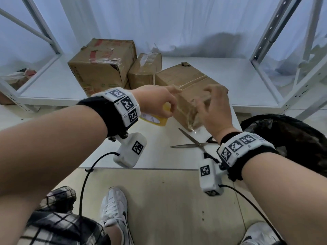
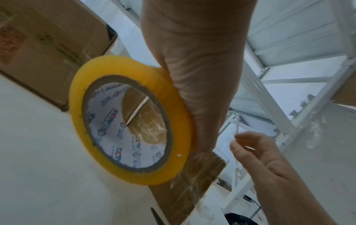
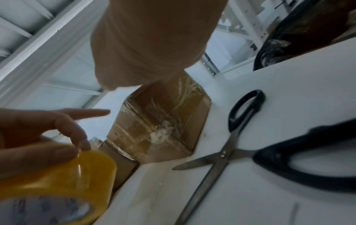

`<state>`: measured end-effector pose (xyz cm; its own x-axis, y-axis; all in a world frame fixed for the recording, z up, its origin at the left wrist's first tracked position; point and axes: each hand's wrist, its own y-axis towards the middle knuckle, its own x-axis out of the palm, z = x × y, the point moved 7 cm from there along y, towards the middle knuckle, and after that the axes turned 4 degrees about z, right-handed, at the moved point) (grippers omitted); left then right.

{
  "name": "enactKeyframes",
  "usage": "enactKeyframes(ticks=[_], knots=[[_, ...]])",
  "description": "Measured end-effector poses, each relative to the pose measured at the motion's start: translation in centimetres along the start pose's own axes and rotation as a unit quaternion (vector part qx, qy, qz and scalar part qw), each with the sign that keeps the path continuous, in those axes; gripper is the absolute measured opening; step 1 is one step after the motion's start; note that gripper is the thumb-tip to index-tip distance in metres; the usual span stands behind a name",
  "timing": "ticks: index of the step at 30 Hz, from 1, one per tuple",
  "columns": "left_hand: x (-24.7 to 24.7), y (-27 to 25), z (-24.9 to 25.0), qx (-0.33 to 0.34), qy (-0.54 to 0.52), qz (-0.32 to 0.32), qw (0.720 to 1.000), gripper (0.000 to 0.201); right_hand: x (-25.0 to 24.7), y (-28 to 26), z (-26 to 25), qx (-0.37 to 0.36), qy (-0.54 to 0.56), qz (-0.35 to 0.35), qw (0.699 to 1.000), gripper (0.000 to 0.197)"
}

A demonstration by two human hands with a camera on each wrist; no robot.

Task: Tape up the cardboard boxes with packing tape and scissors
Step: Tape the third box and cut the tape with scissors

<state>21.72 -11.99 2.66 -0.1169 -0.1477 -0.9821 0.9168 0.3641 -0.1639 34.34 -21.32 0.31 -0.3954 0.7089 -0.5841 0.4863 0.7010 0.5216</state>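
Observation:
My left hand (image 1: 159,101) grips a yellow roll of packing tape (image 1: 155,120) by its rim, beside the left edge of the nearest cardboard box (image 1: 187,80); its index finger points out over the box top. The roll (image 2: 131,121) shows its printed core in the left wrist view. My right hand (image 1: 212,106) hovers over the box's near end with curled fingers, which seem to pinch a strip of clear tape (image 1: 203,101). Crinkled clear tape covers that end of the box (image 3: 163,121). The scissors (image 1: 194,143) lie with blades apart on the white table (image 1: 141,156), below my right hand.
A large taped box (image 1: 102,66) and a smaller one (image 1: 145,68) stand behind, on the low white shelf (image 1: 53,82). White rack posts rise at both sides. A black plastic bag (image 1: 283,135) sits at the right of the table. My feet are below the table's front edge.

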Motion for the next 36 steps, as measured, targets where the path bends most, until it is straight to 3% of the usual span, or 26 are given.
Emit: enactKeyframes(ticks=[1, 2, 5, 7, 13, 18, 21, 24, 27, 33, 36], knots=[[-0.3, -0.1, 0.2, 0.004, 0.016, 0.003, 1.0, 0.007, -1.0, -0.5, 0.3, 0.028, 0.001, 0.031, 0.999, 0.027], [-0.3, -0.1, 0.4, 0.008, 0.031, 0.0, 0.999, 0.007, -1.0, -1.1, 0.8, 0.059, -0.018, 0.01, 0.998, 0.029], [0.4, -0.2, 1.0, 0.017, 0.075, -0.028, 0.997, 0.006, 0.7, -3.6, 2.3, 0.128, -0.143, -0.151, 0.97, 0.043], [0.8, 0.0, 1.2, 0.014, 0.093, -0.034, 0.995, 0.006, 1.4, -4.4, 2.7, 0.145, -0.154, -0.192, 0.958, 0.04], [1.1, 0.9, 1.8, -0.003, 0.105, -0.049, 0.993, 0.009, 3.0, -4.0, 0.9, 0.066, -0.076, -0.219, 0.971, 0.014], [1.1, 1.3, 1.7, -0.014, 0.11, -0.058, 0.992, 0.008, 2.7, -5.3, 1.2, 0.049, -0.053, -0.381, 0.922, 0.017], [1.1, 1.3, 1.7, -0.015, 0.103, -0.057, 0.993, 0.009, 1.1, -5.4, 3.3, 0.109, -0.037, -0.341, 0.933, 0.02], [1.2, 1.3, 1.9, -0.019, 0.093, -0.056, 0.994, 0.009, -1.2, -5.0, 6.2, 0.205, -0.031, -0.235, 0.95, 0.014], [1.2, 1.2, 2.1, -0.023, 0.087, -0.05, 0.995, 0.011, -3.2, -4.7, 7.9, 0.233, -0.095, -0.167, 0.953, 0.004], [1.1, 1.2, 2.1, -0.031, 0.074, -0.032, 0.996, 0.013, -0.9, -3.8, 7.0, 0.087, -0.28, -0.214, 0.932, 0.023], [1.2, 1.2, 1.8, -0.032, 0.068, -0.029, 0.997, 0.012, 1.3, -3.7, 6.5, 0.002, -0.366, -0.268, 0.891, 0.031]])
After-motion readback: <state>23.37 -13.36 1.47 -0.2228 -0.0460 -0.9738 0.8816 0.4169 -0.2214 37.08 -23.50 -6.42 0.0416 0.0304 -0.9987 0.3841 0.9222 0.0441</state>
